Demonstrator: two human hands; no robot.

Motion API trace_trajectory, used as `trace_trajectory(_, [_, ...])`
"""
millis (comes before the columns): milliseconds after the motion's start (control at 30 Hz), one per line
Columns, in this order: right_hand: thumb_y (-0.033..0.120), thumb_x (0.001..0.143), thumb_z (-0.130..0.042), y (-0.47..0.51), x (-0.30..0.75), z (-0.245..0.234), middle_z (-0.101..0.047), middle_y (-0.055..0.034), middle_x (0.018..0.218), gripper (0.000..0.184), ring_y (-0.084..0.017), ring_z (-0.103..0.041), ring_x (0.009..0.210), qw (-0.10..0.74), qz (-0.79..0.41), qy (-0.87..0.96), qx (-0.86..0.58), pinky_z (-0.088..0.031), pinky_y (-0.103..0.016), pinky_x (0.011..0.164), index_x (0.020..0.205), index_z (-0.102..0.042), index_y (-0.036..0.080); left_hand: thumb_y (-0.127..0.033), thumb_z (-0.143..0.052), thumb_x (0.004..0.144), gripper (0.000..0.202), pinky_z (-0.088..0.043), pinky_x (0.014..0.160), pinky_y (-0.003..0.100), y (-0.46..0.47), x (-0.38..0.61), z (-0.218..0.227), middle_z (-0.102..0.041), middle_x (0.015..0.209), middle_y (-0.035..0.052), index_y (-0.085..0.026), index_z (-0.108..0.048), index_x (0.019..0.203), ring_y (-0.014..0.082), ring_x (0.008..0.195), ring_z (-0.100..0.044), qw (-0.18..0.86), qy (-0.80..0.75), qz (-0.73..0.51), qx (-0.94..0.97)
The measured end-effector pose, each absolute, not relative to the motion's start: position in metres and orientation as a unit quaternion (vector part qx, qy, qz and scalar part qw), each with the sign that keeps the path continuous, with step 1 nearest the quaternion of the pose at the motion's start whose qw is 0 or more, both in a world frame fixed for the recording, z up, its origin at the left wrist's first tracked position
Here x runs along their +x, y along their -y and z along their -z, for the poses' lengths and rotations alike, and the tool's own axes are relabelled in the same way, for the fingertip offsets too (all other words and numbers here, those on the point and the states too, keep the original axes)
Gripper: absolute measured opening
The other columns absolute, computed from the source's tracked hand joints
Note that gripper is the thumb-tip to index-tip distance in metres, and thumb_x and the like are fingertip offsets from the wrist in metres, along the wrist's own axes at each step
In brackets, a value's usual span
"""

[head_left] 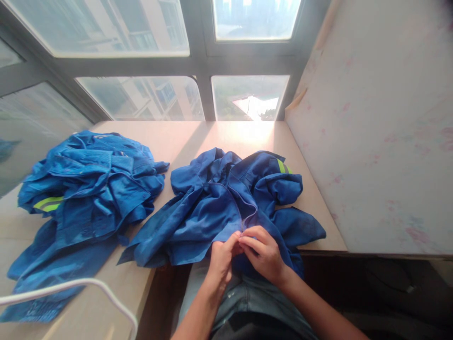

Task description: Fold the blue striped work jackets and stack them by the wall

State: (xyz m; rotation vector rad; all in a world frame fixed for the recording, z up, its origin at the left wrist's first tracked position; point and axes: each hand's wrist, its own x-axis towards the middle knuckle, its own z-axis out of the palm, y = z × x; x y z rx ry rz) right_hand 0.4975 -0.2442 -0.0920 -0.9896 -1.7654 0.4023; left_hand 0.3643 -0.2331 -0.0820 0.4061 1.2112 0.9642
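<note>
A crumpled blue work jacket (212, 208) with a yellow-green reflective stripe lies on the wooden table (233, 134), its lower hem hanging over the front edge onto my lap. My left hand (222, 259) and my right hand (264, 252) meet at the bottom of its zipper (247, 215). Both hands pinch the fabric there, fingertips touching each other. The zipper runs up from my fingers and is partly closed.
A pile of more blue work clothes (85, 189) with a reflective stripe lies on the left of the table. A white hanger wire (88, 285) curves at the lower left. A pale board wall (382, 132) stands on the right, windows behind.
</note>
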Motion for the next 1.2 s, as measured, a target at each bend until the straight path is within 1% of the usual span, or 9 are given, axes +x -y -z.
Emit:
trace_trajectory(167, [0.002, 0.088, -0.06, 0.242, 0.494, 0.087, -0.069, -0.0063, 0.093, 0.027, -0.018, -0.064, 0.087, 0.519, -0.163, 0.729, -0.415, -0.058, -0.033, 0.078, 0.1, -0.071, 0.023, -0.046, -0.078, 0.068, 0.037, -0.041, 0.054, 0.024, 0.233, 0.359, 0.089, -0.057, 0.052, -0.0011, -0.016, -0.061, 0.052, 0.012, 0.052, -0.05, 0.603, -0.607, -0.422, 0.3])
trace_trajectory(233, [0.002, 0.088, -0.06, 0.241, 0.493, 0.085, -0.07, -0.0058, 0.092, 0.026, -0.018, -0.065, 0.086, 0.513, -0.177, 0.728, -0.418, -0.058, -0.032, 0.077, 0.098, -0.072, 0.023, -0.047, -0.075, 0.071, 0.04, -0.038, 0.054, 0.024, 0.233, 0.355, 0.091, -0.053, 0.051, -0.0023, -0.018, -0.056, 0.051, 0.0117, 0.051, -0.047, 0.591, -0.606, -0.409, 0.341])
trace_trajectory(367, [0.006, 0.09, -0.061, 0.243, 0.49, 0.083, -0.07, -0.0051, 0.089, 0.02, -0.017, -0.065, 0.084, 0.509, -0.208, 0.715, -0.432, -0.058, -0.03, 0.075, 0.093, -0.072, 0.023, -0.05, -0.069, 0.076, 0.04, -0.038, 0.058, 0.026, 0.234, 0.347, 0.089, -0.055, 0.054, -0.0016, -0.019, -0.057, 0.055, 0.0132, 0.054, -0.048, 0.589, -0.604, -0.377, 0.382])
trace_trajectory(533, [0.014, 0.09, -0.065, 0.243, 0.496, 0.085, -0.071, -0.0062, 0.093, 0.014, -0.017, -0.067, 0.085, 0.482, -0.26, 0.708, -0.446, -0.058, -0.029, 0.077, 0.098, -0.073, 0.022, -0.056, -0.061, 0.082, 0.045, -0.04, 0.063, 0.028, 0.238, 0.339, 0.09, -0.057, 0.056, 0.0008, -0.019, -0.059, 0.056, 0.0154, 0.058, -0.051, 0.592, -0.603, -0.336, 0.416])
trace_trajectory(667, [0.009, 0.09, -0.058, 0.233, 0.503, 0.082, -0.072, -0.0049, 0.095, 0.023, -0.016, -0.068, 0.087, 0.439, -0.315, 0.721, -0.434, -0.057, -0.029, 0.079, 0.101, -0.073, 0.023, -0.059, -0.061, 0.08, 0.045, -0.041, 0.062, 0.029, 0.244, 0.337, 0.098, -0.058, 0.057, 0.0011, -0.019, -0.059, 0.061, 0.0165, 0.058, -0.052, 0.591, -0.598, -0.339, 0.421])
trace_trajectory(833, [0.003, 0.084, -0.055, 0.223, 0.503, 0.069, -0.07, -0.0052, 0.094, 0.029, -0.018, -0.066, 0.088, 0.419, -0.28, 0.752, -0.426, -0.056, -0.03, 0.079, 0.098, -0.072, 0.022, -0.06, -0.065, 0.078, 0.046, -0.041, 0.061, 0.03, 0.256, 0.341, 0.102, -0.056, 0.054, 0.0009, -0.021, -0.056, 0.055, 0.0173, 0.057, -0.051, 0.58, -0.597, -0.353, 0.426])
trace_trajectory(967, [0.004, 0.086, -0.052, 0.223, 0.509, 0.061, -0.069, -0.007, 0.102, 0.032, -0.019, -0.065, 0.096, 0.392, -0.259, 0.783, -0.408, -0.055, -0.033, 0.086, 0.108, -0.068, 0.022, -0.061, -0.066, 0.078, 0.049, -0.04, 0.058, 0.028, 0.256, 0.344, 0.097, -0.053, 0.053, 0.0004, -0.02, -0.055, 0.054, 0.0151, 0.054, -0.048, 0.62, -0.582, -0.389, 0.353])
trace_trajectory(1100, [0.019, 0.086, -0.067, 0.229, 0.517, 0.057, -0.068, -0.007, 0.105, 0.025, -0.021, -0.063, 0.098, 0.349, -0.26, 0.797, -0.419, -0.054, -0.036, 0.087, 0.111, -0.067, 0.024, -0.059, -0.07, 0.074, 0.047, -0.04, 0.057, 0.026, 0.253, 0.344, 0.094, -0.054, 0.055, 0.0, -0.018, -0.055, 0.056, 0.013, 0.055, -0.047, 0.648, -0.564, -0.413, 0.303])
trace_trajectory(1200, [0.025, 0.082, -0.074, 0.234, 0.517, 0.057, -0.067, -0.0072, 0.105, 0.033, -0.023, -0.062, 0.097, 0.304, -0.255, 0.813, -0.427, -0.055, -0.038, 0.083, 0.114, -0.066, 0.024, -0.058, -0.073, 0.071, 0.047, -0.039, 0.056, 0.026, 0.252, 0.345, 0.095, -0.054, 0.056, -0.0003, -0.017, -0.057, 0.057, 0.0122, 0.054, -0.047, 0.656, -0.568, -0.411, 0.28])
